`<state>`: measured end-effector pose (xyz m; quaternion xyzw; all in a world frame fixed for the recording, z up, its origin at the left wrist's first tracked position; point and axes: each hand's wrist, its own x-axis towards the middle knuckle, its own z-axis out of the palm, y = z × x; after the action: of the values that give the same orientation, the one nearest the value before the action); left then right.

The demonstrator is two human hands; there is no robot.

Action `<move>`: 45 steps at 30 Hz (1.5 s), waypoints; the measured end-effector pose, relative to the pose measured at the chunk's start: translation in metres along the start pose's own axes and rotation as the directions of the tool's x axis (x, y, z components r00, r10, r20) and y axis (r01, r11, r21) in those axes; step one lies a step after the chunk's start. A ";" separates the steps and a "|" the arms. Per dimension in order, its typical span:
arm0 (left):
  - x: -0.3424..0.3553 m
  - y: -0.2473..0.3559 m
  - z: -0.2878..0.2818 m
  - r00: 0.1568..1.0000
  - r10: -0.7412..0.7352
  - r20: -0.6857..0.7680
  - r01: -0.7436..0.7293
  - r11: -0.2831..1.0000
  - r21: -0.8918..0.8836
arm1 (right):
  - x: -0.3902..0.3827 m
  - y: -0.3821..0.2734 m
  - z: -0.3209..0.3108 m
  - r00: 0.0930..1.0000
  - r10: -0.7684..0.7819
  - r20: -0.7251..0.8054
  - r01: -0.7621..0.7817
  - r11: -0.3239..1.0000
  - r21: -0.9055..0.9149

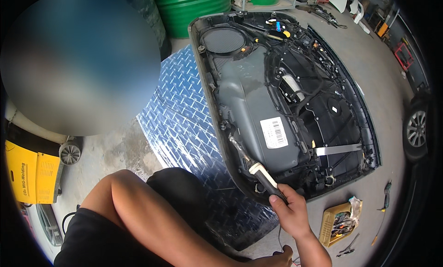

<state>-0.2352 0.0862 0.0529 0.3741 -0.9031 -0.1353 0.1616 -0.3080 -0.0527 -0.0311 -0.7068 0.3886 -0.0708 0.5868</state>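
Note:
My right hand [288, 209] is shut on a corded tool [263, 177] with a black-and-cream handle and a long metal shaft. The shaft's tip rests at the near left edge of a black car door panel [247, 96], which carries wiring, clips, a round speaker grille and a white barcode label [273, 132]. My left hand [279, 255], at the bottom edge, is curled beside the tool's cord; what it holds is hidden. A metal strip [337, 148] lies across the panel's lower right. Beneath the panel is a blue patterned sheet [175, 96].
Green drums [194, 13] stand behind, a yellow machine [32, 170] at left. A car wheel [415, 128] is at right. A plastic tool basket [331, 227], pliers [348, 248] and a corded tool [386, 197] lie on the floor. A large blurred patch covers the upper left.

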 end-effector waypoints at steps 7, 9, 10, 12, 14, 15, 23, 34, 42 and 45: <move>-0.006 -0.010 -0.007 0.997 0.016 0.078 -0.015 1.000 -0.012 | 0.015 -0.003 0.013 0.990 -0.139 -0.029 0.134 0.982 -0.135; -0.007 -0.011 -0.007 0.994 0.013 0.105 -0.012 1.000 -0.011 | 0.015 -0.004 0.015 0.988 -0.156 -0.001 0.153 0.974 -0.169; -0.008 -0.012 -0.007 0.995 0.011 0.103 -0.011 1.000 -0.007 | 0.015 -0.002 0.016 0.980 -0.197 -0.008 0.191 0.962 -0.194; -0.008 -0.015 -0.007 0.995 0.010 0.101 -0.009 1.000 -0.010 | 0.017 0.004 0.017 0.961 -0.275 -0.025 0.261 0.934 -0.245; -0.008 -0.019 -0.007 0.995 0.013 0.099 -0.011 1.000 -0.022 | 0.019 0.009 0.018 0.938 -0.342 -0.059 0.309 0.899 -0.310; -0.008 -0.021 -0.007 0.993 0.025 0.117 -0.021 0.999 -0.038 | 0.020 0.011 0.019 0.924 -0.376 -0.074 0.330 0.879 -0.343; -0.008 -0.019 -0.007 0.990 -0.009 0.141 0.010 1.000 -0.011 | 0.018 0.019 0.018 0.820 -0.572 0.003 0.452 0.645 -0.617; -0.009 -0.021 -0.005 0.979 0.020 0.203 -0.019 1.000 -0.010 | 0.023 0.029 0.016 0.750 -0.659 0.062 0.497 0.500 -0.709; -0.011 -0.017 -0.005 0.979 0.012 0.206 -0.013 1.000 0.000 | 0.026 0.031 0.021 0.736 -0.672 0.085 0.515 0.473 -0.715; -0.010 -0.018 -0.006 0.978 0.010 0.209 -0.012 1.000 0.008 | 0.026 0.032 0.021 0.742 -0.664 0.097 0.508 0.462 -0.727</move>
<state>-0.2151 0.0807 0.0496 0.3534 -0.9179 -0.1687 0.0650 -0.2931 -0.0531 -0.0756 -0.9543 0.1726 -0.1830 0.1610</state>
